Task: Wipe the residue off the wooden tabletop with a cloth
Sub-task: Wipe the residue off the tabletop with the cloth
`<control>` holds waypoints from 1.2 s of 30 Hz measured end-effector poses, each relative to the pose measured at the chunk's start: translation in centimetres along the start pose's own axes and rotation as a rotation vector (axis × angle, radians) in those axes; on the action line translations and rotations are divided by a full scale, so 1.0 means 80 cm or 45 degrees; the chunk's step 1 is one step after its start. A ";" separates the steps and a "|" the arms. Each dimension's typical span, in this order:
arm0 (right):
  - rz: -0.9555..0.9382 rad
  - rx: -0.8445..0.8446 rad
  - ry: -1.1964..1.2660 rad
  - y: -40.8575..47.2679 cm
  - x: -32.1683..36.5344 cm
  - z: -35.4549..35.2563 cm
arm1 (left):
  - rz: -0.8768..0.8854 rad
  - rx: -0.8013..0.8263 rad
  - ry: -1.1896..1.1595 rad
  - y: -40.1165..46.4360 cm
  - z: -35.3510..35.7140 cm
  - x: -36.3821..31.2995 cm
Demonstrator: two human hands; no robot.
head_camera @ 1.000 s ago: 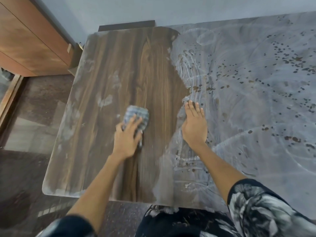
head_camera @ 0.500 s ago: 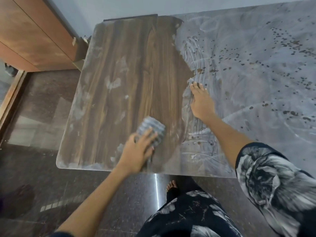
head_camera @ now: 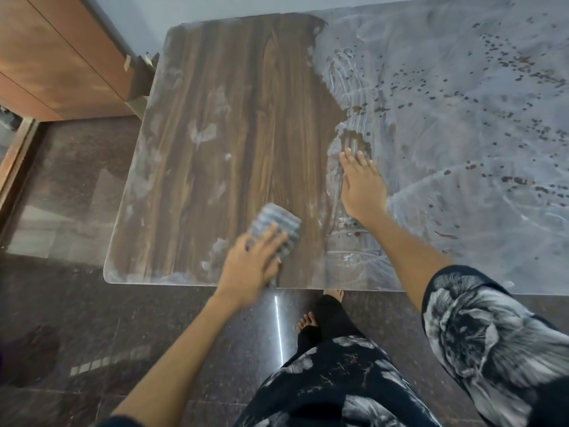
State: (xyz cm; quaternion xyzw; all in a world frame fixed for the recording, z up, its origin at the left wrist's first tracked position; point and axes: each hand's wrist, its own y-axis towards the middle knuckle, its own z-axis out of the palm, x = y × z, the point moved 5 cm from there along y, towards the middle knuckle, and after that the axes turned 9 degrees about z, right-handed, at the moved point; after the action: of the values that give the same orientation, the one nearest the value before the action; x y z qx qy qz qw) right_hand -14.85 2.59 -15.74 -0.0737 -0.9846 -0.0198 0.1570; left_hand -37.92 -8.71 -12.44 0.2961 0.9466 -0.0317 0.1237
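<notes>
A wooden tabletop (head_camera: 246, 118) fills the upper view, its left part showing dark grain with pale smears. Whitish residue (head_camera: 462, 134) with brown specks covers the right part. My left hand (head_camera: 251, 266) presses a grey-blue striped cloth (head_camera: 275, 224) flat on the wood near the front edge, fingers spread over it. My right hand (head_camera: 361, 183) lies flat with straight fingers at the border between wiped wood and residue.
A wooden cabinet (head_camera: 61, 57) stands at the left against a pale wall (head_camera: 200, 7). A dark polished stone floor (head_camera: 77, 318) lies below the table's front edge. My bare feet (head_camera: 308, 322) and patterned clothing (head_camera: 338, 380) are below the table edge.
My left hand has drawn the cloth toward the front edge of the table and a little to the right. My right hand has stayed flat at the residue's border.
</notes>
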 end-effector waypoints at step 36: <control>0.050 -0.015 0.005 -0.010 0.001 0.002 | -1.020 -0.179 -0.043 -0.010 -0.012 0.124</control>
State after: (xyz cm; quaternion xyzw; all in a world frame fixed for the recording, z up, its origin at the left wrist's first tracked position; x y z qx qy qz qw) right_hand -15.06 1.78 -15.88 -0.0941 -0.9826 -0.0227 0.1587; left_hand -46.44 -3.76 -14.02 -0.1060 0.9847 -0.0174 0.1372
